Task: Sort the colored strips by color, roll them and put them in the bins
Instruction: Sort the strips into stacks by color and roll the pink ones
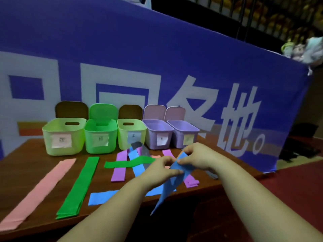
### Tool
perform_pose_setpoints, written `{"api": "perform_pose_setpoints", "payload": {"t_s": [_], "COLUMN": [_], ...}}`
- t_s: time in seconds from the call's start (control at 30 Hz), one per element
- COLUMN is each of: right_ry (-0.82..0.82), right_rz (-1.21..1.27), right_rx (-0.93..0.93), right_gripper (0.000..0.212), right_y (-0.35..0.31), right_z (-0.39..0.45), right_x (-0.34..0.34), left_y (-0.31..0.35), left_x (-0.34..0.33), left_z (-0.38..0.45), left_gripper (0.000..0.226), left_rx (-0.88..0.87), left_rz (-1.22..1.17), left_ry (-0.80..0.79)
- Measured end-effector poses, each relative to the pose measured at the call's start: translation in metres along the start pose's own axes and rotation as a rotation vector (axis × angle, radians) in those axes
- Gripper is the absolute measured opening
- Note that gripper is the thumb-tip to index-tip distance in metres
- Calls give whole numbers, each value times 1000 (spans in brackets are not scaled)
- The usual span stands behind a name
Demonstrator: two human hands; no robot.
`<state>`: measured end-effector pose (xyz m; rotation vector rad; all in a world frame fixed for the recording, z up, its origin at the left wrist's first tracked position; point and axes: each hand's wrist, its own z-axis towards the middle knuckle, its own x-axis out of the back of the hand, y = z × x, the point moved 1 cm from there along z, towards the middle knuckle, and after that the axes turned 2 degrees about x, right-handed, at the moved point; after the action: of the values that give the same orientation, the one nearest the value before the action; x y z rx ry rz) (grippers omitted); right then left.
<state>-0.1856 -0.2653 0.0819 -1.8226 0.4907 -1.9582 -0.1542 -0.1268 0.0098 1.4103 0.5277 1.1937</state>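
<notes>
Nearest us: blue strip [172,182] hangs from both hands, long axis running down and toward us off worktop [97,187] edge. Left hand [160,169] pinches its upper part; right hand [194,157] pinches top end just beyond, so rolling would start at right fingers [182,160] (our guess). Farther on worktop we count: one pink strip [37,189], green stack [79,186] plus one loose green, two more blue, about three purple, one grey. Farthest: five bins [63,137], open, labelled.
</notes>
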Motion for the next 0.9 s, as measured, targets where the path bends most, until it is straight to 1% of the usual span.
{"api": "perform_pose_setpoints", "payload": {"t_s": [0.07,0.13,0.2,0.27,0.33,0.37,0.4,0.47,0.5,0.57,0.63,0.7,0.73,0.83,0.9], "right_ry": [23,78,107,107,132,150,163,183,194,202,206,222,220,192,189], "right_rz": [-40,-14,93,227,294,314,337,380,390,399,391,384,395,410,360], "right_rx": [71,138,173,172,185,188,176,132,112,80,49,4,-20,-75,-108], "right_gripper": [29,26,19,12,5,7,8,3,3,7,12,16,14,3,8], "right_y": [-21,-37,-49,-56,-61,-62,-61,-56,-52,-42,-29,-15,-8,11,25], "right_z": [4,9,15,19,24,26,29,38,43,52,59,68,74,85,93], "right_x": [8,14,18,19,20,19,17,11,6,-9,-28,-45,-53,-76,-90], "left_y": [5,2,-7,-19,-31,-38,-45,-59,-65,-76,-84,-92,-94,-103,-108], "left_x": [20,40,58,74,88,95,103,119,126,138,149,158,162,171,172], "left_z": [0,-4,-11,-22,-36,-41,-46,-55,-60,-67,-73,-75,-76,-73,-66], "left_gripper": [14,11,11,2,5,8,12,20,21,24,25,31,33,31,29], "left_rx": [-17,-13,8,59,117,143,168,221,248,296,336,366,372,394,398], "left_rz": [55,74,76,55,23,33,81,178,179,209,319,398,425,471,482], "left_ry": [-19,-31,-36,-29,-24,-8,17,64,72,72,75,95,108,117,127]}}
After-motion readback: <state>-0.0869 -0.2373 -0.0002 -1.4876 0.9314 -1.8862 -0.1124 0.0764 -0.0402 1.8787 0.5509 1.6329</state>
